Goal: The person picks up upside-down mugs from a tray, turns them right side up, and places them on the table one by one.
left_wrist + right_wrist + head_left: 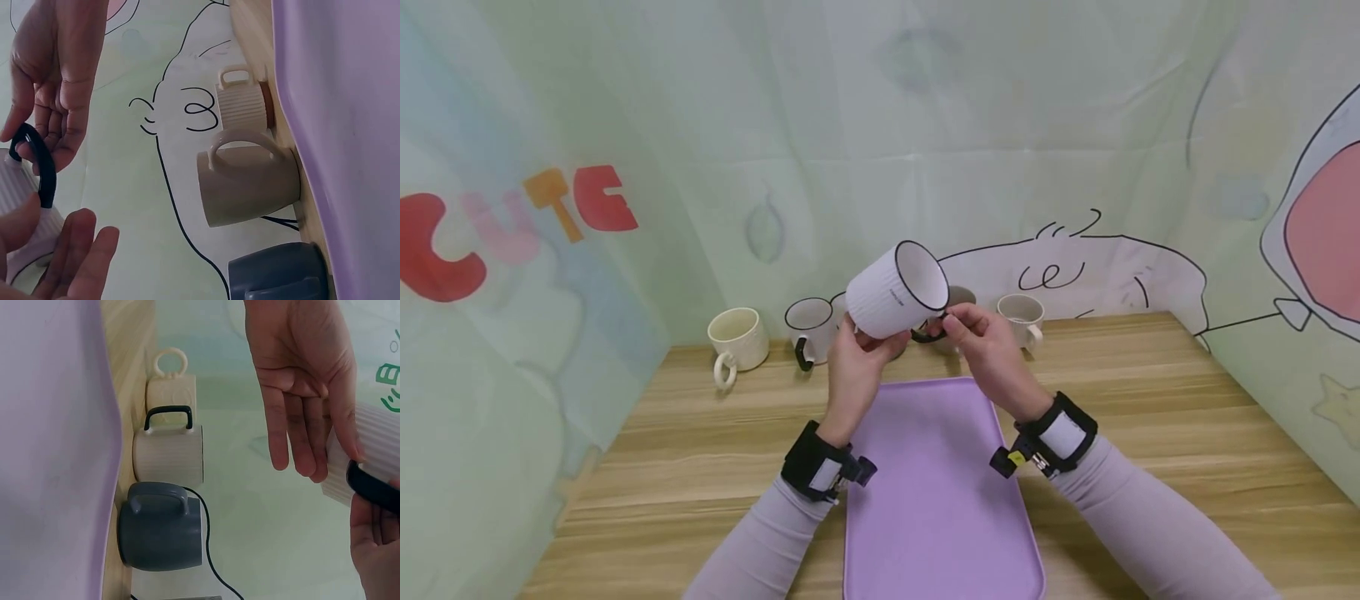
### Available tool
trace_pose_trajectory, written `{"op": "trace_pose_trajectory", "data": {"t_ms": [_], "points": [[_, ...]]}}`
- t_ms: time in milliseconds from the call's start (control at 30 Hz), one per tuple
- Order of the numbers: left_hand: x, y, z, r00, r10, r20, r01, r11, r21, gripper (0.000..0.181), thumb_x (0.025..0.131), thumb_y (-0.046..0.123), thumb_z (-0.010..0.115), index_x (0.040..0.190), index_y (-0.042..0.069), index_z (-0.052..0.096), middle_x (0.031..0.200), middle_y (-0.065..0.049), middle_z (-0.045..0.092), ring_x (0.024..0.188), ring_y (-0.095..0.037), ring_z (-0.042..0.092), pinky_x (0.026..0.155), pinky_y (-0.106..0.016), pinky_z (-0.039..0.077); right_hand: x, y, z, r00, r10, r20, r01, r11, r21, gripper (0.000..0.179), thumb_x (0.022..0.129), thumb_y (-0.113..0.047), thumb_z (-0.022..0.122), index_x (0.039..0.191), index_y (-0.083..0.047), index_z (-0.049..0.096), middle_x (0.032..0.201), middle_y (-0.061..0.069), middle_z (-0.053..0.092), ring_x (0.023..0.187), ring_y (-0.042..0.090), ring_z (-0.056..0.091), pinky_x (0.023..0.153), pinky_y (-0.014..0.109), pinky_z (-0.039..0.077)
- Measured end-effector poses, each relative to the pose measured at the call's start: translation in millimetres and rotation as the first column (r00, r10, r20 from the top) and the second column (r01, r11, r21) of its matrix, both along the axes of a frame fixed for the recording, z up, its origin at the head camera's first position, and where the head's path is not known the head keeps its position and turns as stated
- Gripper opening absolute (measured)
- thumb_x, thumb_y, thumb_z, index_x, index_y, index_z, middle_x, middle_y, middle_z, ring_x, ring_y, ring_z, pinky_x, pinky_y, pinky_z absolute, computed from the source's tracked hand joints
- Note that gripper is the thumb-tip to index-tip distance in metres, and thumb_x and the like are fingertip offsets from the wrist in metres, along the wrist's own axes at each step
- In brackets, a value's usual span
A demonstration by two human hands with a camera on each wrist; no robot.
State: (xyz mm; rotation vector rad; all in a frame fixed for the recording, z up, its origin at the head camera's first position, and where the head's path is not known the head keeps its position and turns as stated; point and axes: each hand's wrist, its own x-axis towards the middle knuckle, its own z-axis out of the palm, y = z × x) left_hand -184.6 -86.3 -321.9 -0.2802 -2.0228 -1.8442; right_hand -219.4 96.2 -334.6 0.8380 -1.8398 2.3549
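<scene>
A white ribbed mug (pixel 887 296) with a black rim and black handle is held tilted above the far end of the purple tray (pixel 940 492), its mouth facing right and toward me. My left hand (pixel 856 371) grips its lower side, thumb in front. The fingers of my right hand (pixel 996 358) pinch the black handle (pixel 44 165). In the right wrist view, the left hand's thumb presses the ribbed wall close to the handle. Behind the hands, a grey-brown mug (pixel 250 187) and a dark blue-grey mug (pixel 162 534) are partly hidden in the head view.
Along the back of the wooden table (pixel 700 492) stand a cream mug (pixel 741 337) with a ring handle, a white mug (pixel 811 325) with a black handle, and a small ribbed mug (pixel 1022 317). A printed cloth backdrop (pixel 820 150) rises behind them.
</scene>
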Motion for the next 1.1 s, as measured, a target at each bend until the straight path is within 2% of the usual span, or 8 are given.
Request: {"op": "trace_pose_trajectory", "data": {"t_ms": [33,267,400,500,667,733,933,1100], "points": [[-0.4,-0.5,-0.1,1.0,-0.013,0.007,0.013,1.0,0.001,0.053,0.082,0.006,0.075,0.125,-0.004,0.045,0.12,-0.021,0.06,0.104,-0.027,0.063,0.083,-0.037,0.057,-0.7,0.8,0.1,1.0,0.023,0.003,-0.023,1.0,-0.014,0.009,0.097,-0.011,0.057,0.1,-0.003,0.062,0.094,0.004,0.066,0.097,0.021,0.058,0.093,0.031,0.045],[-18.8,-5.8,-20.6,0.995,-0.082,0.058,0.08,0.996,0.028,0.058,0.081,0.014,0.078,0.127,0.005,0.044,0.117,-0.015,0.06,0.095,-0.025,0.066,0.079,-0.034,0.058,-1.2,5.7,2.6,0.991,0.131,0.028,-0.13,0.991,-0.042,0.01,0.099,-0.006,0.051,0.096,-0.003,0.06,0.092,0.005,0.061,0.098,0.022,0.053,0.093,0.03,0.043],[-20.8,-8.7,-21.8,0.994,-0.094,0.057,0.095,0.995,-0.012,0.059,0.081,0.015,0.078,0.128,0.01,0.043,0.116,-0.012,0.059,0.094,-0.024,0.066,0.079,-0.035,0.058,-0.6,7.8,5.4,0.987,0.156,0.045,-0.154,0.988,-0.028,0.01,0.099,-0.008,0.051,0.095,-0.003,0.058,0.091,0.004,0.06,0.098,0.023,0.052,0.094,0.031,0.041],[-20.7,-10.6,-19.3,0.991,-0.117,0.064,0.119,0.992,-0.04,0.058,0.081,0.014,0.078,0.127,0.01,0.043,0.115,-0.011,0.059,0.094,-0.023,0.065,0.08,-0.035,0.058,-0.4,8.9,7.8,0.987,0.149,0.056,-0.15,0.989,-0.001,0.01,0.099,-0.012,0.052,0.094,-0.005,0.058,0.09,0.003,0.06,0.099,0.025,0.051,0.097,0.034,0.038],[-8.5,-13.7,-0.6,0.982,-0.152,0.113,0.165,0.979,-0.121,0.065,0.08,0.012,0.078,0.132,0.005,0.039,0.122,-0.015,0.055,0.106,-0.027,0.059,0.087,-0.039,0.055,0.0,9.9,9.7,0.989,0.114,0.092,-0.117,0.993,0.032,0.013,0.099,-0.013,0.052,0.091,-0.005,0.058,0.089,0.003,0.059,0.101,0.028,0.049,0.099,0.038,0.034],[-5.8,-16.6,2.3,0.979,-0.155,0.135,0.176,0.972,-0.157,0.068,0.08,0.011,0.078,0.134,0.003,0.038,0.126,-0.016,0.053,0.11,-0.029,0.057,0.09,-0.041,0.053,0.6,10.0,10.2,0.989,0.097,0.113,-0.102,0.994,0.042,0.014,0.099,-0.015,0.052,0.09,-0.004,0.057,0.089,0.004,0.058,0.1,0.027,0.049,0.098,0.038,0.034],[-19.9,-29.8,-24.0,0.971,-0.146,0.188,0.189,0.953,-0.238,0.065,0.078,0.015,0.081,0.13,0.007,0.044,0.122,-0.014,0.058,0.105,-0.027,0.06,0.087,-0.04,0.054,1.9,11.0,11.6,0.984,0.042,0.172,-0.055,0.996,0.07,0.018,0.099,-0.017,0.052,0.088,-0.004,0.057,0.089,0.005,0.057,0.095,0.024,0.051,0.095,0.038,0.037],[-18.2,-34.9,-32.9,0.974,-0.136,0.179,0.186,0.935,-0.301,0.053,0.079,0.012,0.079,0.123,0.008,0.05,0.113,-0.013,0.064,0.097,-0.025,0.064,0.08,-0.038,0.057,-0.2,11.0,11.2,0.985,-0.002,0.172,-0.018,0.994,0.112,0.019,0.099,-0.015,0.052,0.085,-0.003,0.057,0.088,0.006,0.058,0.093,0.025,0.053,0.093,0.041,0.039]]}}
